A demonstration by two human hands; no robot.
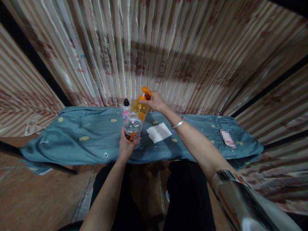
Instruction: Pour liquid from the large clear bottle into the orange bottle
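Note:
My left hand (128, 142) is wrapped round a clear plastic bottle (133, 123) with an orange and black label; no cap shows on its mouth. Just behind it stands a yellow pump bottle (141, 110) with an orange pump top. The fingers of my right hand (154, 100) close round the neck of that pump bottle, just under the pump head. Beside both, to the left, is a small clear bottle (125, 110) with a black cap and a pink label, touched by neither hand.
A white cloth or paper piece with jagged edges (159, 132) lies right of the bottles. Farther right is a blurred pinkish-white item (227, 138). A blue-green patterned cloth (96, 149) covers the narrow table. Pleated curtain (154, 57) hangs behind, with dark frame posts (36, 57) at the sides.

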